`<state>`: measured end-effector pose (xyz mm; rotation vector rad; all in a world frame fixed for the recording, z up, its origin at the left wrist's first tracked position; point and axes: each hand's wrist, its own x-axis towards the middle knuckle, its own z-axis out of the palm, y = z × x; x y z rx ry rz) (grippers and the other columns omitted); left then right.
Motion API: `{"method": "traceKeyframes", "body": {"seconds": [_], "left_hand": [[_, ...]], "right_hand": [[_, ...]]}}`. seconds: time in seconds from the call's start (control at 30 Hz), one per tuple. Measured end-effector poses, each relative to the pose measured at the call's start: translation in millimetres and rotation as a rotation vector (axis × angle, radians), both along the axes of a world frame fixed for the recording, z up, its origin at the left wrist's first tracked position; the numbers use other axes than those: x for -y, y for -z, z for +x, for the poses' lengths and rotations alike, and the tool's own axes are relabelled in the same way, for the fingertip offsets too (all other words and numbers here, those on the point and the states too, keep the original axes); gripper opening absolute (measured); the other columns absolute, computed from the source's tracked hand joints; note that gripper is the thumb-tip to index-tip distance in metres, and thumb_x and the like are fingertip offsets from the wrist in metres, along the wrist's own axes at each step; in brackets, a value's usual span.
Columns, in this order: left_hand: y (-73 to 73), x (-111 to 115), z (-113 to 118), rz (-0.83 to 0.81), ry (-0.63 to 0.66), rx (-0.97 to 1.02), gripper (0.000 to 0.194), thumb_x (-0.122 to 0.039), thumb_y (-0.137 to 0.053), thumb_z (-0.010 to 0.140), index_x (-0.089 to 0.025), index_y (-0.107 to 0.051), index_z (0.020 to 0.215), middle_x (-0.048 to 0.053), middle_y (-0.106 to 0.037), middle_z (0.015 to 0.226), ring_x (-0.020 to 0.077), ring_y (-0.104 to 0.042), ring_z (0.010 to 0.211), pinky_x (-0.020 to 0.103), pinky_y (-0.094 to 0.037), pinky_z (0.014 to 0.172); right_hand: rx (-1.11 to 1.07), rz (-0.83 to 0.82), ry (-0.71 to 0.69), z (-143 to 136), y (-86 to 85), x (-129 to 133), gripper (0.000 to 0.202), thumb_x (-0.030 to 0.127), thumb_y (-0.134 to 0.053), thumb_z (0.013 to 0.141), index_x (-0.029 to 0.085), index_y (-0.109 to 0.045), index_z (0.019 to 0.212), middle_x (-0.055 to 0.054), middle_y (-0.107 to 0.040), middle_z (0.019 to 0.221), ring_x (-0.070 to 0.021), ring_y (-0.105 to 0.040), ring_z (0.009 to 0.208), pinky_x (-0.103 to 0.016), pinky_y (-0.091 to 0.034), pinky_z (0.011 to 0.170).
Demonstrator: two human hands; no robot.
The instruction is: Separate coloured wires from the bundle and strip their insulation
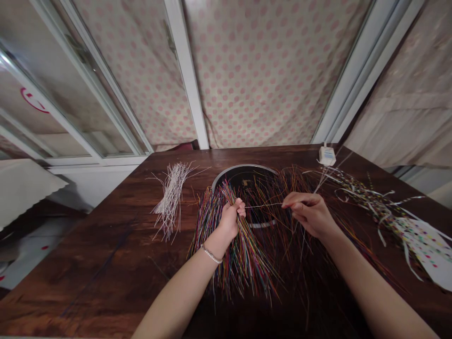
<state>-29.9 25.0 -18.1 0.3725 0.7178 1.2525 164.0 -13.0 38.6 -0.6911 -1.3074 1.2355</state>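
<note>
My left hand (231, 219) is closed around the middle of a bundle of thin multicoloured wires (243, 263), whose ends fan out above and below the fist. A thin pale strand (263, 205) runs nearly level from that fist to my right hand (310, 212). There, my right thumb and fingers pinch its other end. More loose coloured wires (289, 183) lie spread under and around both hands. Behind them sits a round black plate with a pale rim (243, 166), partly covered by the wires.
On the left of the dark wooden table (106, 259) lies a pile of white strands (171, 197). A small white box (327, 155) stands at the back right. Beaded strings and ribbons (374, 200) lie at the right, near a white sheet with coloured dots (429, 249).
</note>
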Motion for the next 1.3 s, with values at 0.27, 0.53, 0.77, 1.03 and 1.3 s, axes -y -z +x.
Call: {"method": "traceKeyframes", "body": {"seconds": [0.27, 0.53, 0.77, 1.03, 1.3], "left_hand": [[-0.2, -2, -1, 0.002, 0.0, -0.039, 0.016, -0.011, -0.06, 0.07, -0.013, -0.044, 0.069, -0.003, -0.046, 0.058, 0.0006, -0.036, 0.043, 0.011, -0.029, 0.04], [-7.6, 1, 2, 0.074, 0.07, -0.242, 0.018, -0.022, -0.065, 0.068, -0.01, -0.053, 0.074, 0.006, -0.06, 0.064, 0.0036, -0.044, 0.045, 0.015, -0.034, 0.04], [-9.6, 3, 3, 0.128, 0.135, -0.332, 0.025, -0.029, -0.068, 0.065, -0.009, -0.058, 0.075, 0.005, -0.061, 0.059, 0.0047, -0.045, 0.044, 0.016, -0.032, 0.04], [-6.4, 4, 3, 0.139, 0.135, -0.295, 0.027, -0.03, -0.068, 0.065, -0.01, -0.06, 0.08, 0.006, -0.063, 0.065, 0.0047, -0.048, 0.048, 0.015, -0.035, 0.045], [-10.3, 3, 3, 0.065, 0.226, -0.122, 0.014, -0.02, -0.06, 0.072, -0.01, -0.056, 0.081, 0.011, -0.065, 0.076, 0.0127, -0.06, 0.063, 0.021, -0.045, 0.055]], "right_hand": [[-0.079, -0.124, -0.264, 34, -13.7, 10, 0.033, 0.052, -0.065, 0.062, 0.021, -0.06, 0.056, 0.008, -0.021, 0.036, -0.0035, -0.015, 0.032, -0.019, -0.012, 0.028], [0.139, -0.442, -0.111, 12, 2.2, -15, 0.03, 0.044, -0.054, 0.076, 0.018, -0.056, 0.091, 0.009, -0.025, 0.051, -0.0036, -0.012, 0.039, -0.016, -0.006, 0.032], [0.664, -0.372, -0.234, -21, 13.8, -1, 0.034, 0.044, -0.051, 0.075, 0.013, -0.062, 0.072, 0.007, -0.033, 0.045, -0.0037, -0.023, 0.037, -0.019, -0.015, 0.035], [0.891, -0.131, -0.22, -27, 24.3, 2, 0.031, 0.04, -0.053, 0.075, 0.014, -0.061, 0.06, 0.002, -0.048, 0.044, -0.0072, -0.038, 0.041, -0.021, -0.024, 0.041], [0.214, -0.454, -0.365, -19, -2.4, 6, 0.038, 0.05, -0.043, 0.081, 0.019, -0.035, 0.06, 0.009, -0.028, 0.044, -0.0041, -0.012, 0.036, -0.018, -0.008, 0.033]]}}
